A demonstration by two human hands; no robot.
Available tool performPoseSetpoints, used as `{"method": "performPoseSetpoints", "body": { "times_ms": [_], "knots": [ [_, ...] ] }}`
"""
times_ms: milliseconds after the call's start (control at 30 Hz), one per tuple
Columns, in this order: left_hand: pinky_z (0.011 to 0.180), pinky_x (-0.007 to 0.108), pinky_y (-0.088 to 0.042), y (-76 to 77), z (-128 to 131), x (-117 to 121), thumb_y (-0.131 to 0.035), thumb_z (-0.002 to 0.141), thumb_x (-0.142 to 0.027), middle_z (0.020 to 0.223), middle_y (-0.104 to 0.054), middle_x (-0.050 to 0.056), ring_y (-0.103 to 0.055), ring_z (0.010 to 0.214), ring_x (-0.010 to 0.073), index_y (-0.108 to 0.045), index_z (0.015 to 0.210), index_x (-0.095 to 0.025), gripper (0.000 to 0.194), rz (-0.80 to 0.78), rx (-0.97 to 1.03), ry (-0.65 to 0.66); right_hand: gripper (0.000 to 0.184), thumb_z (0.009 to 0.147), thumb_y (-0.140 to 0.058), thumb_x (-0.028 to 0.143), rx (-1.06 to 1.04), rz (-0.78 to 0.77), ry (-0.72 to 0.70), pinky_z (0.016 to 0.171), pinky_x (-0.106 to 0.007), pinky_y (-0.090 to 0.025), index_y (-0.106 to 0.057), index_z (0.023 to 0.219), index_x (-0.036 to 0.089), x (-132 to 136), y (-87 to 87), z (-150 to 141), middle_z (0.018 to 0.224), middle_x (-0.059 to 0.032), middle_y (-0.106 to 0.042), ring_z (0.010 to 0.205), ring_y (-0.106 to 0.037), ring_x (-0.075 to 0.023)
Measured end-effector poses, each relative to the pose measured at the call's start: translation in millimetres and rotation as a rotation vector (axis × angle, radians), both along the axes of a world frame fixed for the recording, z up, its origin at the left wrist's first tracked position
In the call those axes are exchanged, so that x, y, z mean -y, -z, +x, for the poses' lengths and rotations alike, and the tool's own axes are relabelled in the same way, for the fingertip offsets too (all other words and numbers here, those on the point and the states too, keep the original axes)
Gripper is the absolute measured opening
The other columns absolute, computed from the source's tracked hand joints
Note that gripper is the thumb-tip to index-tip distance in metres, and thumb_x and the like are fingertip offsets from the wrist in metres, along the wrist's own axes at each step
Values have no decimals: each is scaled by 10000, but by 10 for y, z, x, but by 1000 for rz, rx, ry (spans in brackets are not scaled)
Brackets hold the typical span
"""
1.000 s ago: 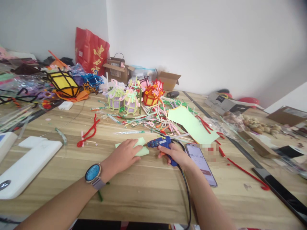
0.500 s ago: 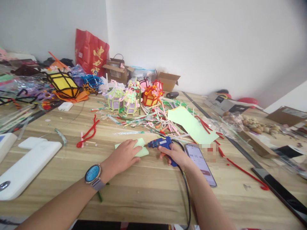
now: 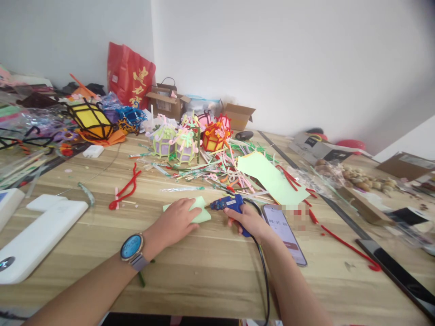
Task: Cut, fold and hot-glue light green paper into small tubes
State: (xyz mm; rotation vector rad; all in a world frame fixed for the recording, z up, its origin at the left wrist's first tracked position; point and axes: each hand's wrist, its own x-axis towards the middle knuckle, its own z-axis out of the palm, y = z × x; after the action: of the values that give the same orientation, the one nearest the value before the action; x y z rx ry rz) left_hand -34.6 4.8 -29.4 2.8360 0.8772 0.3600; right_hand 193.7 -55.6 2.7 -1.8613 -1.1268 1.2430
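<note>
My right hand [image 3: 247, 218] is wrapped around a blue hot glue gun [image 3: 227, 202], its nozzle pointing left. That nozzle meets the edge of a folded piece of light green paper [image 3: 201, 214], though I cannot tell whether it touches. My left hand [image 3: 178, 221], with a watch [image 3: 132, 247] on the wrist, grips this paper from above and covers its middle. A black cable [image 3: 266, 280] trails from the gun toward the table's front edge. Just right of my right hand lies a phone [image 3: 284, 235] with a timer on its screen.
Small craft lanterns [image 3: 185, 144] stand at the back among scattered pipe-cleaner strips [image 3: 204, 173]. A larger light green sheet [image 3: 272, 176] lies back right. White devices [image 3: 47, 240] sit at the left, red pipe cleaners [image 3: 126, 192] before them. Cardboard boxes [image 3: 238, 116] line the wall.
</note>
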Motion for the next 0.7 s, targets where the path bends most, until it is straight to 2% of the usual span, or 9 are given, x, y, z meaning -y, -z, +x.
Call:
{"method": "performPoseSetpoints", "body": {
  "times_ms": [267,700],
  "knots": [
    [1031,467,-432,-17,-2,4,-605,874,-306,1272,-569,156,-515,1202,320,-624,1168,-178,321,25,-31,-1,166,904,-572,259,31,-5,-9,306,-128,-326,-569,774,157,-2,-17,-8,507,61,-602,300,-402,-28],
    [1049,482,-416,-47,-1,8,-598,876,-300,1291,-559,159,-502,1219,325,-632,1156,-178,307,-19,-26,-12,153,895,-582,299,-2,20,3,311,-138,-351,-577,828,161,3,57,92,569,48,-645,309,-405,-30]
  ]
}}
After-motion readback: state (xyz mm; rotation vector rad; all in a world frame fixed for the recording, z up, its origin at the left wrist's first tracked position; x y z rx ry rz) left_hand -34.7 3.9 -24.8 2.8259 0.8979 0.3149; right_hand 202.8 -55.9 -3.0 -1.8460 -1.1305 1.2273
